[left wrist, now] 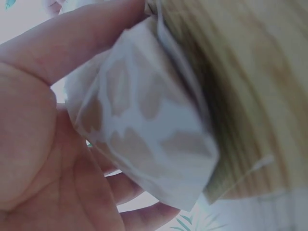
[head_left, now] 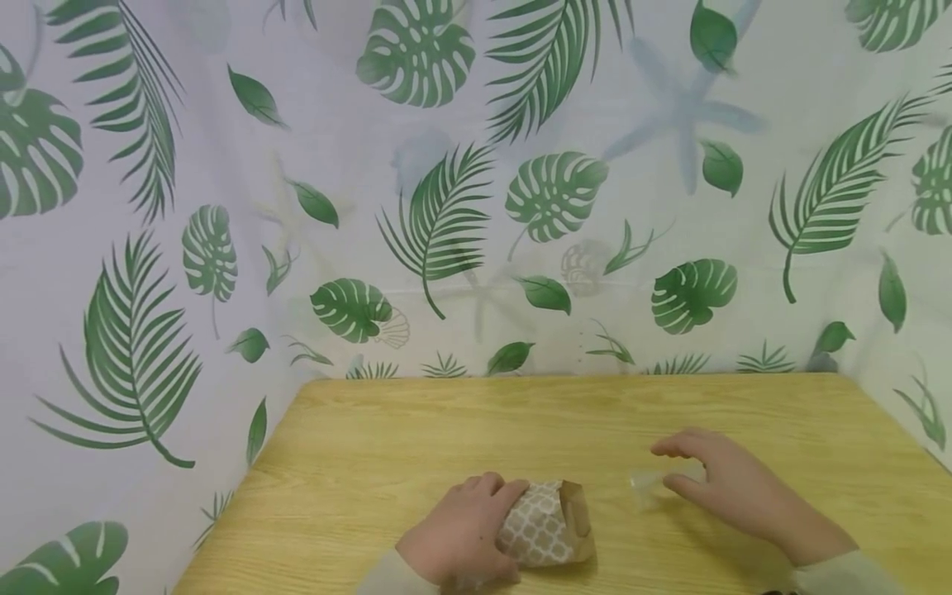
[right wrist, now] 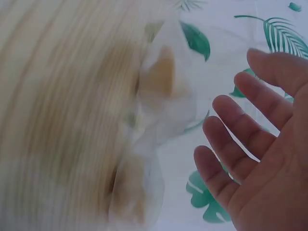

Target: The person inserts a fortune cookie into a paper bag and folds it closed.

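My left hand (head_left: 463, 529) grips a small package (head_left: 537, 529) of brown paper with a white lattice pattern, low in the middle of the head view. Its right end shows plain brown folded flaps. In the left wrist view the thumb lies over the top of the package (left wrist: 144, 108), and the fingers curl round beneath it. To the right, my right hand (head_left: 732, 487) is spread beside a crumpled, see-through piece of film (head_left: 647, 489). Blurred in the right wrist view, the film (right wrist: 166, 103) stands apart from the relaxed fingers, and the palm holds nothing.
Both hands are over a light wood-grain table (head_left: 476, 430). A white cloth (head_left: 491, 330) printed with green leaves hangs along its back and both sides.
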### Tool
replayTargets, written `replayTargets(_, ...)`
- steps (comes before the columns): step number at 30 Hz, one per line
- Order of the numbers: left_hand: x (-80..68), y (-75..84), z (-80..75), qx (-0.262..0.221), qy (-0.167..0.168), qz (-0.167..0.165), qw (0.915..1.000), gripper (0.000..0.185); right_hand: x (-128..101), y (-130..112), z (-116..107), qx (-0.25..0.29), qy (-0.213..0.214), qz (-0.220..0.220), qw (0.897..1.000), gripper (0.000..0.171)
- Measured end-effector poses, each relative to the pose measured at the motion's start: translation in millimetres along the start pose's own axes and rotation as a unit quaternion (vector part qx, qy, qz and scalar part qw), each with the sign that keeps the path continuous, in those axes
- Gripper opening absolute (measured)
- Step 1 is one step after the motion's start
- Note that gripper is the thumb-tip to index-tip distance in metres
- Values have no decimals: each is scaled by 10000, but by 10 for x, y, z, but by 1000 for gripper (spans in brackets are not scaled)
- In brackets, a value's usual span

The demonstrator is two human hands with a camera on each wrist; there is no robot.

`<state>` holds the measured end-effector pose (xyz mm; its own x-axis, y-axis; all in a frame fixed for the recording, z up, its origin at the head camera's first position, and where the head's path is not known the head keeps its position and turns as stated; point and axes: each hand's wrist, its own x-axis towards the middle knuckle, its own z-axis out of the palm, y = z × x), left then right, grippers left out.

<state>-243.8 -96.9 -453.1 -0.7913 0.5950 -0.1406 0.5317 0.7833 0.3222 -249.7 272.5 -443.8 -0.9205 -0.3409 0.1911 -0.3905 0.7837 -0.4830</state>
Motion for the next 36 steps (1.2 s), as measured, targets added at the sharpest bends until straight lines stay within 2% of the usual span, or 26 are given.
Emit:
replayTargets(8, 4, -5, 28, 167, 99, 57, 9998, 98, -88, 204, -35, -775, -230, -102, 9967, 52)
replayTargets(17, 5, 4, 18, 143, 52, -13, 9999, 98, -106, 338, 7, -1041, -317, -108, 9940, 54)
replayTargets(26, -2, -3, 16, 105, 47, -6, 9999, 96, -98, 337, 34, -902, -424, -217, 9948, 54)
replayTargets(33, -9, 11, 14, 73, 21, -55, 10000, 97, -59, 332, 50, -755, -637, -305, 9946, 31)
replayTargets(36, -14, 13, 8, 112, 11, -55, 9999, 97, -35, 340, 73, -616, -788, -369, 9943, 30)
